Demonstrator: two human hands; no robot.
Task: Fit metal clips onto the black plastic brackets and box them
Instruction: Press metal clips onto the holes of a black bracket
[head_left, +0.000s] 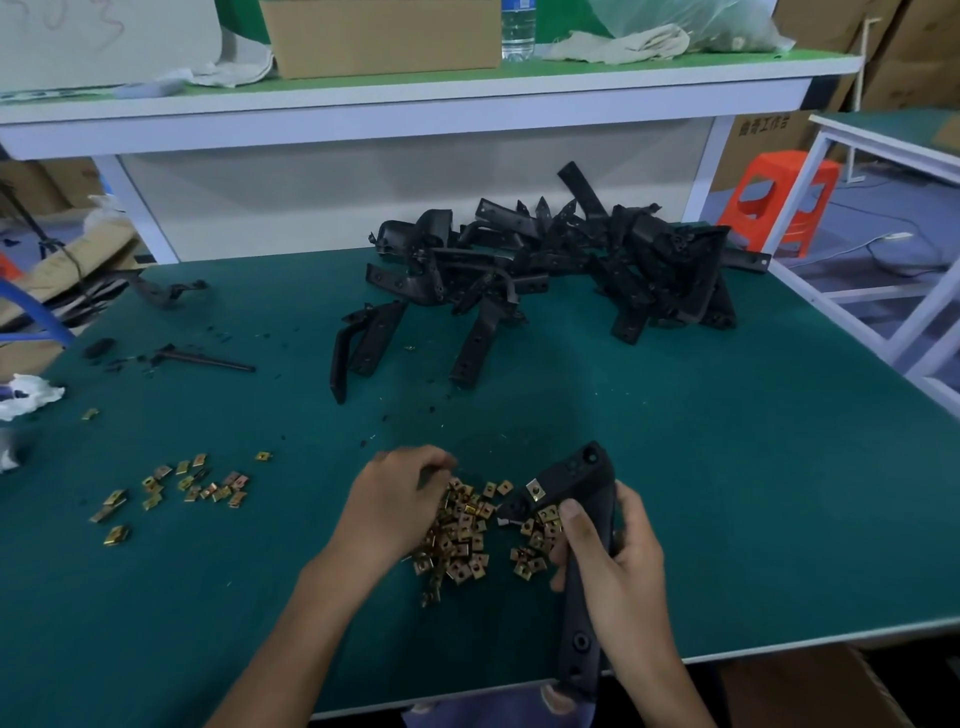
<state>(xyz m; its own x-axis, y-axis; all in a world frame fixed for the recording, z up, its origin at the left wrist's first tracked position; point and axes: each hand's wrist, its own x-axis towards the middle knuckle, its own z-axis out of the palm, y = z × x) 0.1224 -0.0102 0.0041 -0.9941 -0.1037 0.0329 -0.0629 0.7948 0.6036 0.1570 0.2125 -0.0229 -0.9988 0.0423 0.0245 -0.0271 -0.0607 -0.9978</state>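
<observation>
Your widest open stretch is the right half of the table (753, 493), bare mat from the near edge up to the heap of brackets (561, 260); that heap blocks the back centre and right, with loose brackets (475, 343) jutting forward; the shelf (415, 104) caps the back overhead; the pile of clips (462, 540) sits between your left hand (395, 499) and the long bracket (571, 475) gripped in your right hand (618, 561); a lane of mat separates it from the scattered clips (182, 483); farther left lie a black rod (208, 359) and a white rag (26, 395).
</observation>
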